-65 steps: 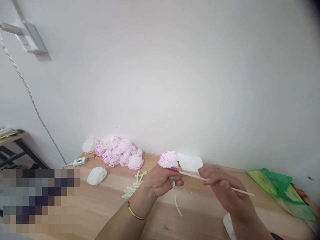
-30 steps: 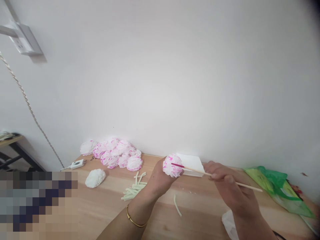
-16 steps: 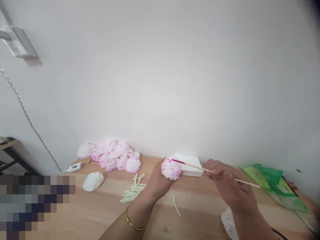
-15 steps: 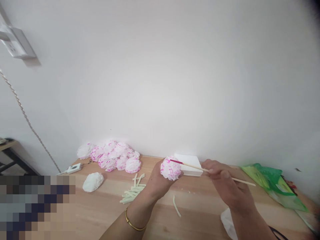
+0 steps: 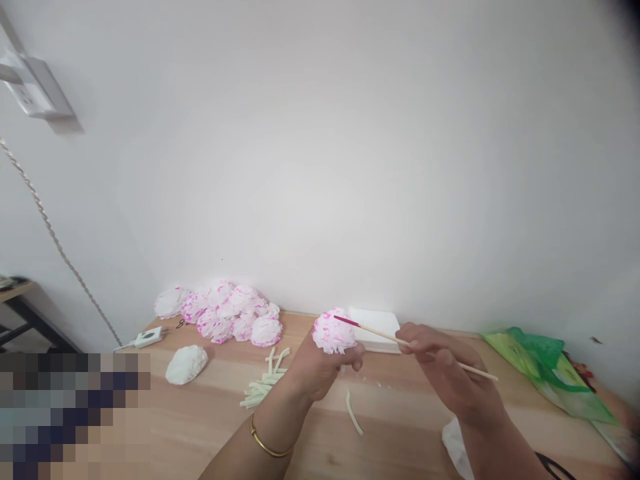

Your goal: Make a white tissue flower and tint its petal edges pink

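Both hands are closed above the bench (image 5: pixel 210 407), the left hand (image 5: pixel 320 363) around the paper flower (image 5: pixel 333 331) and the right hand (image 5: pixel 445 373) pinching the stick (image 5: pixel 400 341), whose pink tip seems to touch the petals, so too much pressure could tear them.

Lower left corner blotted out by a pixelated block (image 5: pixel 75 413), hiding that end of the counter (image 5: pixel 210 413). Underside of the paper flower (image 5: pixel 333 331) covered by the left hand (image 5: pixel 315 367). Middle of the wooden stick (image 5: pixel 380 333) lost inside the right hand (image 5: pixel 445 380). White scrap (image 5: pixel 453 443) partly behind the right forearm, cut by the bottom edge. Green bag (image 5: pixel 550 373) blurred, running off to the right. Wall fitting (image 5: pixel 30 87) cropped at the left edge.
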A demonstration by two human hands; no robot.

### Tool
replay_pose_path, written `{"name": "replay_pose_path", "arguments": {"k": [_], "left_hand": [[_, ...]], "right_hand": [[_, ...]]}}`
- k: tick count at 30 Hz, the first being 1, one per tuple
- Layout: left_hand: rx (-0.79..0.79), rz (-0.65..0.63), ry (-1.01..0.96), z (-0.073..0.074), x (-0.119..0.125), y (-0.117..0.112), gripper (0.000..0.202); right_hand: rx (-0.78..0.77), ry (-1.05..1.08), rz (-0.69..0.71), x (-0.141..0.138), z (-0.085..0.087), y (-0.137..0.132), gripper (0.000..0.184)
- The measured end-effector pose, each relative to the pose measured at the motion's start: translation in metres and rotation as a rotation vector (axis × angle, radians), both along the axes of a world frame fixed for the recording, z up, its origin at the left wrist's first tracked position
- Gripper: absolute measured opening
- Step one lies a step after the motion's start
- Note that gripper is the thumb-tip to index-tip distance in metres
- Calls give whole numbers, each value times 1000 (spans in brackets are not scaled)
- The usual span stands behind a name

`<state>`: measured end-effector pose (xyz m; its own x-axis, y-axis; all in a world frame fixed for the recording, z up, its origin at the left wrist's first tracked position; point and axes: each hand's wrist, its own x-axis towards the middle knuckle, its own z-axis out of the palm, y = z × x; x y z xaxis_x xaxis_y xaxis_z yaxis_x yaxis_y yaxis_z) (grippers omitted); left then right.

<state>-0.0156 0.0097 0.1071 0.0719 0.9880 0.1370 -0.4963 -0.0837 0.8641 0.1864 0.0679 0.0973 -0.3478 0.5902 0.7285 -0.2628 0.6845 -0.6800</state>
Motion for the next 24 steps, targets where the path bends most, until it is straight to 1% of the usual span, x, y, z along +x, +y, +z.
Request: {"name": "replay_pose_path", "arguments": {"k": [2,4,8,11,15,18,21,24], "left_hand": [[-23,-45,-113,1,0,-1,33],[-29,-101,-199,3,-1,-1,35],[-20,-238,-264,4,-5,-2,31],[-28,-300,-302,3,-5,-2,29],[-62,-335,-321,3,-3,-3,30],[-66,-350,-341,3,-4,-3,32],[-57,-358,-374,3,-8,-2,30],[-50,-359,-401,3,-11,-2,29]], "right_hand": [[-9,-6,16,1,-2,1,27],[-48,32,36,3,-3,1,26],[-113,57,47,3,-2,0,20],[-77,9,2,1,-4,-1,11],[7,-48,-29,-1,-7,1,7],[63,-111,-24,3,-8,4,7],[78,-116,-16,11,-6,8,8],[70,-75,-60,15,-4,8,8]]}}
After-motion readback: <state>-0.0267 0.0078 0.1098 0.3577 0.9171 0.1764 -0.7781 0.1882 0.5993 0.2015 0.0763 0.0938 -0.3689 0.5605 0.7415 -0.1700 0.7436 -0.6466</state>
